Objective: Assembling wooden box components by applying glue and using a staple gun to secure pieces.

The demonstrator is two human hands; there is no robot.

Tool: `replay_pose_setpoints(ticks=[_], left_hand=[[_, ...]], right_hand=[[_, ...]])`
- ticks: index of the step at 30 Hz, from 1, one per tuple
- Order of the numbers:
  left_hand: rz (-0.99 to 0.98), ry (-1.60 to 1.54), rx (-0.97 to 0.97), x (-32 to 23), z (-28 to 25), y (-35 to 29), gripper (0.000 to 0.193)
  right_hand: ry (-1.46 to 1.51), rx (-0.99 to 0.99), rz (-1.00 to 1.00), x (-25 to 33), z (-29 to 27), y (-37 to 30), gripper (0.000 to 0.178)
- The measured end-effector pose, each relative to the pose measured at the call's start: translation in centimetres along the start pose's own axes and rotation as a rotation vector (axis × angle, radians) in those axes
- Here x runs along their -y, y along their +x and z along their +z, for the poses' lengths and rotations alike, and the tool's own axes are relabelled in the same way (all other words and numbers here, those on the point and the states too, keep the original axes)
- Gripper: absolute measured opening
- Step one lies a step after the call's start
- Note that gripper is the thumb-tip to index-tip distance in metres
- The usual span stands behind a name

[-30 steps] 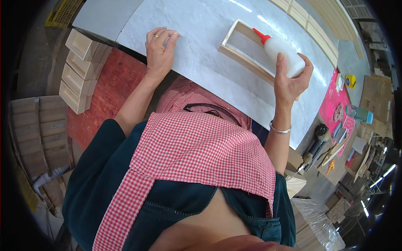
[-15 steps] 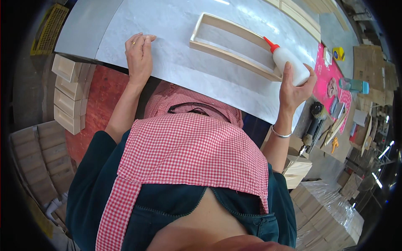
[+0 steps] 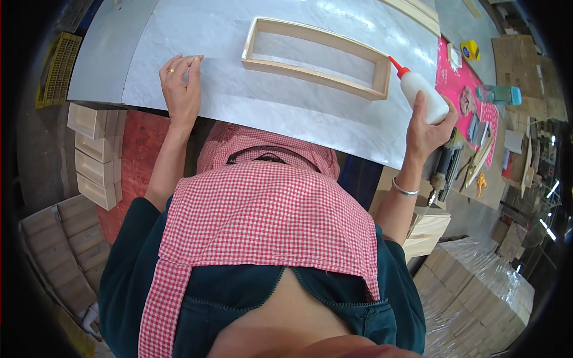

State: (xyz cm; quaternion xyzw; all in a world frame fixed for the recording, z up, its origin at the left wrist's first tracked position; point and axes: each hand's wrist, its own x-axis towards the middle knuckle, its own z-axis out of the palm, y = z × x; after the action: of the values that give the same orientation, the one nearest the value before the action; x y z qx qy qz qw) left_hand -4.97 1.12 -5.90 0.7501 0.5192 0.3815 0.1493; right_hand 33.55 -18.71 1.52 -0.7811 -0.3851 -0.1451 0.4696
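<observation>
My right hand [image 3: 428, 130] is wrapped round a white squeeze bottle [image 3: 421, 95] with a red pointed nozzle. The nozzle tip is at the right end of a long rectangular wooden frame [image 3: 316, 76]; whether it touches the wood I cannot tell. The frame lies on the grey marbled tabletop [image 3: 221, 98], and white stuff shows at its left corner. Resting over the table to the left of the frame, my left hand [image 3: 181, 89] holds nothing; its fingers are loosely bent and partly apart.
Wooden boxes [image 3: 95, 155] are stacked below the table at left, near a yellow crate [image 3: 58, 70]. Long wooden strips [image 3: 412, 15] lie along the far edge. A pink-covered surface [image 3: 449, 71] with a cloth stands at right, above a plastic-wrapped stack [image 3: 477, 286].
The bottle's nozzle has gone from over the frame to its right end, the bottle shifting right with my right hand. In view, the frame and my left hand sit farther left.
</observation>
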Motion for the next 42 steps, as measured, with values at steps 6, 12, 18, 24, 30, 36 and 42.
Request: replay_pose_setpoints(ticks=[6, 12, 18, 24, 30, 36, 42], left_hand=[[-0.002, -0.002, 0.010, -0.2, 0.3, -0.2, 0.017], [0.012, -0.008, 0.015, -0.1, 0.3, -0.1, 0.016], [0.021, -0.015, -0.003, 0.4, 0.2, 0.0, 0.015], [0.007, -0.042, -0.026, 0.8, -0.4, -0.3, 0.014], [-0.091, -0.090, -0.012, 0.6, -1.0, -0.7, 0.014], [-0.126, -0.041, -0.039, 2.9, -2.5, -1.8, 0.018], [-0.141, 0.014, -0.048, 3.4, -3.4, -1.8, 0.017]], right_hand=[[-0.029, -0.008, 0.003, 0.0, -1.1, -0.6, 0.047], [-0.052, 0.011, 0.043, 0.7, -3.3, -2.4, 0.046], [-0.044, 0.033, 0.124, 1.9, -5.5, -4.5, 0.044], [0.116, 0.114, 0.240, 4.3, -3.9, -5.7, 0.043], [0.388, 0.318, 0.236, 9.9, 2.1, -7.4, 0.047], [0.455, 0.404, 0.049, 12.1, 6.6, -8.0, 0.050], [0.410, 0.423, 0.004, 12.7, 7.3, -8.0, 0.050]])
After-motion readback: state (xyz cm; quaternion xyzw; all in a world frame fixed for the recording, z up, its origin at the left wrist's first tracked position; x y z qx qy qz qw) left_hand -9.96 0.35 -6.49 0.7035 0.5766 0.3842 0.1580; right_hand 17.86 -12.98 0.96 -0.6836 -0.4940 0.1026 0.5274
